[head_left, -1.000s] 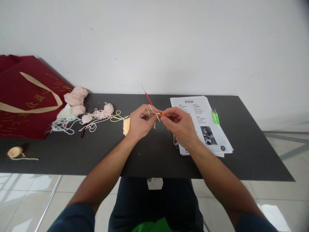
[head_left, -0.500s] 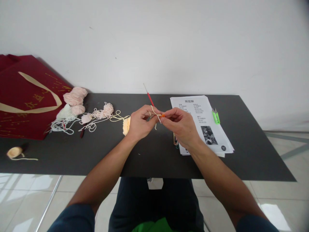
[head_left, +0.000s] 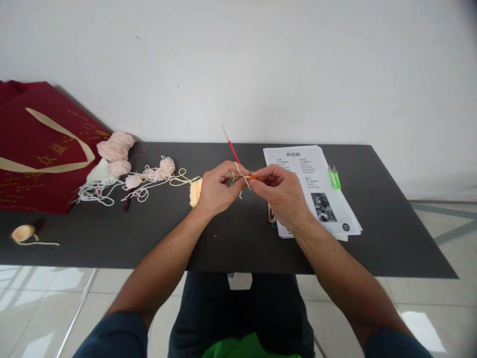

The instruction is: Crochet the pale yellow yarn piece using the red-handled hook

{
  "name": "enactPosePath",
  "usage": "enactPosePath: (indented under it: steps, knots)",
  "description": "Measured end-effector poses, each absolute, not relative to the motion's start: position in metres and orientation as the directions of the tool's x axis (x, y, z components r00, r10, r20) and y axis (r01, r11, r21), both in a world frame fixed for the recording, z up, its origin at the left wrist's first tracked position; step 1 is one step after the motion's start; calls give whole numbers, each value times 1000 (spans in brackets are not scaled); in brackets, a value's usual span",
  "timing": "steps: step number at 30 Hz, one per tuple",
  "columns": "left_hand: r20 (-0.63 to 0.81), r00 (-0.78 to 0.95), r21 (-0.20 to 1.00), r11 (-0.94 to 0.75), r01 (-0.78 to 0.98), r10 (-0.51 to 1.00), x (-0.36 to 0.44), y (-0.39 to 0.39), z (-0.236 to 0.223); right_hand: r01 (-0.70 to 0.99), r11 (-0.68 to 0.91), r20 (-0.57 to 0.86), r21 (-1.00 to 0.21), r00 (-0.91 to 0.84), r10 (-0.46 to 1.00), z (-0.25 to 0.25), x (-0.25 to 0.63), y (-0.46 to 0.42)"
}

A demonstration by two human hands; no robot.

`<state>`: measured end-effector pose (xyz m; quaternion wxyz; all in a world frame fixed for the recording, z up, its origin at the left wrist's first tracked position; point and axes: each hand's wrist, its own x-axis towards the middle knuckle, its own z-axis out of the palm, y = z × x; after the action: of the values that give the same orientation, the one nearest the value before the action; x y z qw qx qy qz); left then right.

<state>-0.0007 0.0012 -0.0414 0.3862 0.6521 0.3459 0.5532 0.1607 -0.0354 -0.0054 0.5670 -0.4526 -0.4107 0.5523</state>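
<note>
Head view: two bare hands meet above the worktop [head_left: 246, 253], fingers nearly touching; clock directions run from that meeting point, 12 being the wall.
Left hand: the hand [head_left: 216, 191] grasps cream yarn [head_left: 243, 174], thumb and forefinger pressed close, a strand crossing over the fingers.
Right hand: the hand [head_left: 280, 193] pinches an orange piece [head_left: 253, 176] between thumb and forefinger, right beside the yarn.
Red stick: the stick [head_left: 233, 150] slants up from behind the left fingers to 11 o'clock, pale thin tip outermost; I cannot tell which hand bears it.
Yarn: a yellow ball [head_left: 194, 193] at 9 o'clock, partly behind the left hand; farther out that way, a pink tangle [head_left: 164, 170], then white yarn [head_left: 100, 174] and pink balls [head_left: 115, 147] against the red bag [head_left: 44, 149].
Beige piece: it [head_left: 23, 232] lies well apart between 8 and 9 o'clock, its tail of yarn pointing toward 3.
Papers: the printed stack [head_left: 311, 181] lies at 3 o'clock, partly under the right hand; green snips [head_left: 334, 179] rest at its far edge.
</note>
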Motion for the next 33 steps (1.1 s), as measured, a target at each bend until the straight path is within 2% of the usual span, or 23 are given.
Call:
enactPosePath:
  steps: [8,15,23,33]
  knots:
    - [462,149,881,-472,40,874,-1,2,-43,-272,-22,-41,-962,64,997,-4,159,-37]
    - [449,135,893,-448,-37,883,0,1,-39,-301,-15,-32,-954,51,998,-4,160,-36]
    - [420,136,907,-418,-46,897,2,0,-38,-297,-52,-64,-953,32,997,-3,160,-36]
    - [485,144,868,-494,38,863,2,0,-38,-273,-43,-57,-961,43,997,-4,160,-36]
